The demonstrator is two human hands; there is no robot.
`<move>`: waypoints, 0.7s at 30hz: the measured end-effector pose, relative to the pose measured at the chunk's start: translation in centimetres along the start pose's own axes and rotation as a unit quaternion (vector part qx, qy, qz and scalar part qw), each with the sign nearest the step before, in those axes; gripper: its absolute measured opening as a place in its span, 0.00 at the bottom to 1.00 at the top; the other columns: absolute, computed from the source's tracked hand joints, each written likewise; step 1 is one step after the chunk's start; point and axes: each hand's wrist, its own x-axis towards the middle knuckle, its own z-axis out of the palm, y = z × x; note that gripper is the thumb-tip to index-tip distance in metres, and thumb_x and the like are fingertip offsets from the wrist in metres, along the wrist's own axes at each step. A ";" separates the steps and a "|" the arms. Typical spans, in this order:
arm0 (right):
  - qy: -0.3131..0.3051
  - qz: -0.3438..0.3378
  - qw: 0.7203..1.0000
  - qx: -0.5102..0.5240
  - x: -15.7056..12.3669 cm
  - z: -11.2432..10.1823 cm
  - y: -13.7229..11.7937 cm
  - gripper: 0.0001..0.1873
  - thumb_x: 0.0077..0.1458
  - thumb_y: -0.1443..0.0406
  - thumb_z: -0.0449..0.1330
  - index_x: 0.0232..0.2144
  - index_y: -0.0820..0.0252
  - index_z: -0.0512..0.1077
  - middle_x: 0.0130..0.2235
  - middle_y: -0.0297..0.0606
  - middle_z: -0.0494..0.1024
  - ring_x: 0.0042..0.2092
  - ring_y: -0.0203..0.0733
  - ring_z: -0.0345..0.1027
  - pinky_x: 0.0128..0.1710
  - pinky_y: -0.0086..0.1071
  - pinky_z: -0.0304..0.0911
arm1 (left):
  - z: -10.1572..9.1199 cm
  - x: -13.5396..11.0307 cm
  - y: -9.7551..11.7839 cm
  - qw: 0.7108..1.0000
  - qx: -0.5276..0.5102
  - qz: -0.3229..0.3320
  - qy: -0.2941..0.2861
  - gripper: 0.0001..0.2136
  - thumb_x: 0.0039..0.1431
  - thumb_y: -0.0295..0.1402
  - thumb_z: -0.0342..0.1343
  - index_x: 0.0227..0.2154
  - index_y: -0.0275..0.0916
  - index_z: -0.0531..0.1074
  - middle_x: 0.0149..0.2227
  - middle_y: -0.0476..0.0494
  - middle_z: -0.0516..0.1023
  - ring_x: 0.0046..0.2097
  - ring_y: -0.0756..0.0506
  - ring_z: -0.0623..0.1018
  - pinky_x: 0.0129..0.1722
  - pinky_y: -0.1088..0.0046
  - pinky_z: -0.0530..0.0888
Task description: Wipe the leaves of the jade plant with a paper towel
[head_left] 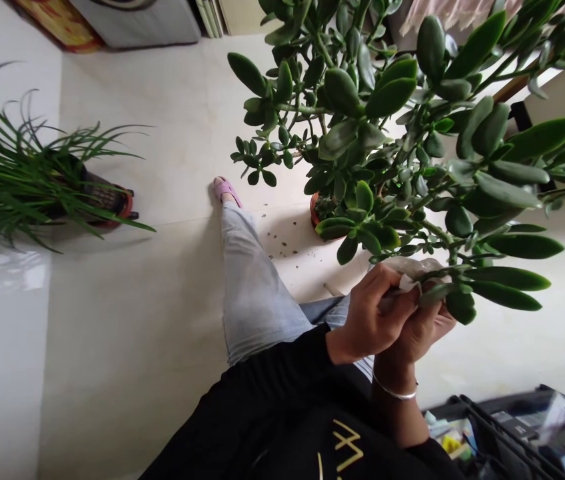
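Note:
A big jade plant (392, 133) with thick oval leaves fills the upper right and grows from a reddish pot (314, 212). Both my hands meet at one of its low branches. My left hand (370, 317), coming out of a black sleeve, is closed with its fingers pinching a white cloth (412, 270) against a leaf (435, 292). My right hand (425, 330), with a silver bangle at the wrist, is cupped under the same leaf and cloth, fingers curled round them. Much of the cloth is hidden by the fingers and leaves.
A spiky long-leaved plant (17, 180) stands in a dark pot on a red saucer (112, 203) at the left. Soil crumbs (285, 243) dot the pale tiled floor by my leg and pink slipper (225, 190). A black crate (507, 427) with oddments sits at the lower right.

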 end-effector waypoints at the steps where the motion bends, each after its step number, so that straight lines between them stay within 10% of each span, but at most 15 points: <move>1: 0.001 0.002 1.000 0.000 -0.1 0.0 0.1 0.05 0.63 0.63 0.64 0.38 0.55 0.80 0.38 0.33 0.80 0.38 0.38 0.76 0.48 0.34 0.79 | 0.0 -0.1 0.0 1.000 -0.010 -0.004 0.002 0.09 0.68 0.39 0.57 0.30 0.46 0.69 0.33 0.45 0.74 0.38 0.42 0.76 0.41 0.61 0.74; 21: 0.026 0.047 0.996 0.067 -0.3 1.8 -1.3 0.09 0.60 0.58 0.68 0.34 0.59 0.78 0.36 0.31 0.78 0.36 0.33 0.73 0.37 0.25 0.75 | 0.4 -2.0 -2.1 0.974 -0.201 -0.089 0.048 0.17 0.65 0.52 0.60 0.36 0.41 0.74 0.34 0.45 0.71 0.35 0.46 0.70 0.39 0.67 0.72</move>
